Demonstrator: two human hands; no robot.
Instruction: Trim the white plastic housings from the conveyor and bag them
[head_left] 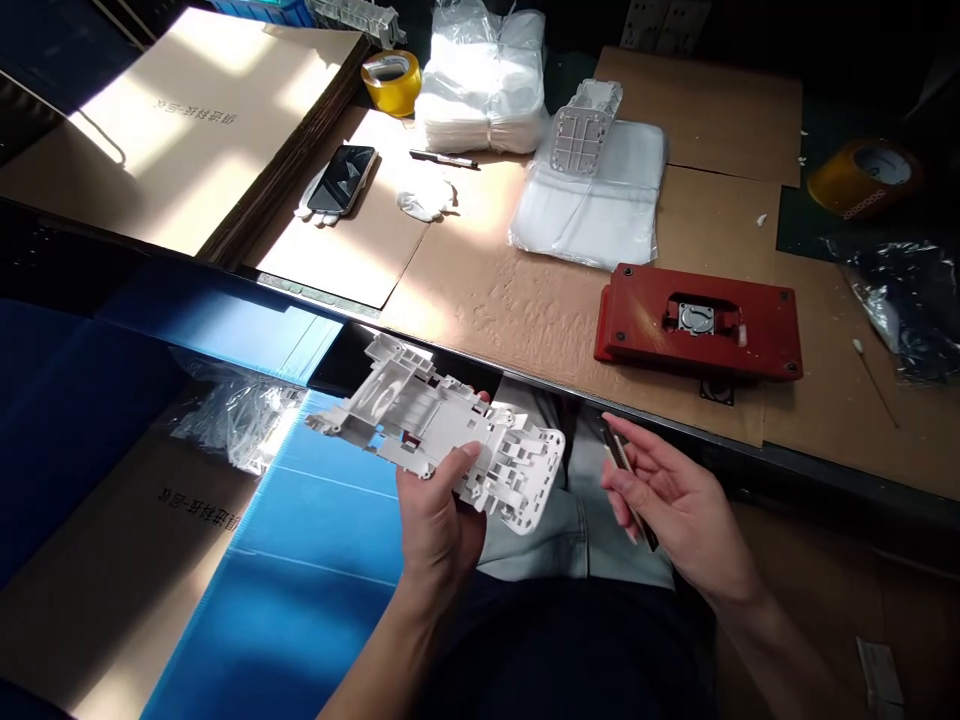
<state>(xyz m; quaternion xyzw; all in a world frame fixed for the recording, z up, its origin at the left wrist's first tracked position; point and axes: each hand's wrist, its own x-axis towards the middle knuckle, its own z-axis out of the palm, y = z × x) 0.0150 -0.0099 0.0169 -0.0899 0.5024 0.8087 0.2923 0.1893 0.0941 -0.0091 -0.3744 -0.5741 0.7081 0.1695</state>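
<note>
My left hand grips a white moulded plastic frame by its lower edge, thumb on top and fingers underneath. The frame is tilted, with cut-outs, clips and a rounded, slotted end toward the right. Just right of that end, my right hand is closed around a slim black-and-tan tool, perhaps a cutter; its tip is too small to make out. Tool and frame are apart. Both hands are over my lap, in front of the table edge.
On the cardboard-covered table lies a red fixture block. Behind it are plastic bags with a similar white part on top. Also there are a phone, yellow tape and stacked cardboard. A blue-edged box stands left.
</note>
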